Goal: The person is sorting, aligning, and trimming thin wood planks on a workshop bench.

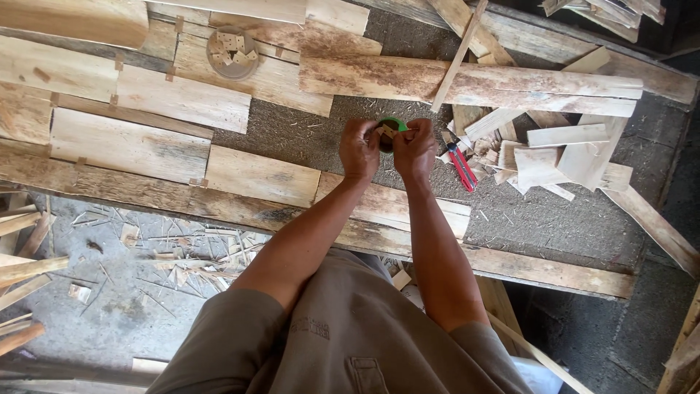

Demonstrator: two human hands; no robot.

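Head view, both hands point(386, 149) on green container point(394, 125) (mid-bench), red cutter point(461, 165) beside.

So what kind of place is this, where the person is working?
Probably a rough woodworking shop. Sawn planks cover the bench, offcut blocks are piled to one side, and splinters litter the floor. Both hands, left and right, meet at a small green container.

Rough pale wood planks point(131, 146), glossy green plastic container point(394, 125), gritty matt bench point(306, 138)
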